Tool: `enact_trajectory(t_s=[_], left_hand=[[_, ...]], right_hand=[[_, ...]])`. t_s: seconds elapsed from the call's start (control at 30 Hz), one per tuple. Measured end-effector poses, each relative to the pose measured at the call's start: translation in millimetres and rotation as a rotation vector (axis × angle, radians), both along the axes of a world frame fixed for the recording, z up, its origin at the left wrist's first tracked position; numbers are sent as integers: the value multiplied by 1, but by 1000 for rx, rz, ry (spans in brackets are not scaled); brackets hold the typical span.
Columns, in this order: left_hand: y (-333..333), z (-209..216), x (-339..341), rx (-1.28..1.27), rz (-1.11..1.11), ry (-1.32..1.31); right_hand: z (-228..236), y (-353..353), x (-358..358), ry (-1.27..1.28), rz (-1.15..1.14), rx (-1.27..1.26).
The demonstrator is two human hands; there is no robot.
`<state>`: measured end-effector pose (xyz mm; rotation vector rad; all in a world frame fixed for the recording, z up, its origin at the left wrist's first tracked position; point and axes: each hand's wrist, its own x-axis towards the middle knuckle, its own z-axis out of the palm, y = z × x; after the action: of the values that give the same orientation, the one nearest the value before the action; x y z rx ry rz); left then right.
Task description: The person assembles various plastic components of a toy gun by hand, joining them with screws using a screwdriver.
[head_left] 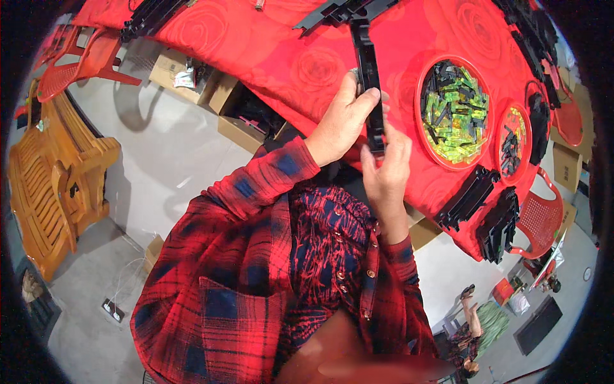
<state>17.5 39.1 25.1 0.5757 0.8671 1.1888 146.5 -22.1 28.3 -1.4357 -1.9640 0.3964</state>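
A long, narrow black plastic part (366, 64) stands lengthwise between my hands over the red tablecloth. My left hand (339, 121) is closed on its middle, with the thumb lying across the front. Around its near end, the thumb and fingers of my right hand (390, 169) grip the same part. Beyond its far end lie more black plastic pieces (326, 18); I cannot tell whether they touch it. To the right, a large red round tray (419, 109) holds many small yellow-green and black pieces. A smaller red tray (529, 137) beside it holds small black and orange ones.
Stacks of long black parts (470, 195) lie at the table's right edge, with more at the far right and far left. Open cardboard boxes (240, 131) stand below the table. A wooden bench (54, 185) and red plastic chairs (540, 217) stand around. Another person (470, 333) is at lower right.
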Motion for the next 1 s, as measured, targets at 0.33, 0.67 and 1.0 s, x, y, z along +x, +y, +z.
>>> enact_trajectory(t_s=[0.33, 0.67, 1.0], left_hand=[[-5, 5, -12, 145, -138, 407], [-13, 8, -7, 426, -216, 686], [-21, 10, 0, 131, -80, 358]], right_hand=[[23, 11, 11, 368, -112, -294], [43, 71, 9, 616, -119, -82], [39, 53, 5, 424, -186, 28]])
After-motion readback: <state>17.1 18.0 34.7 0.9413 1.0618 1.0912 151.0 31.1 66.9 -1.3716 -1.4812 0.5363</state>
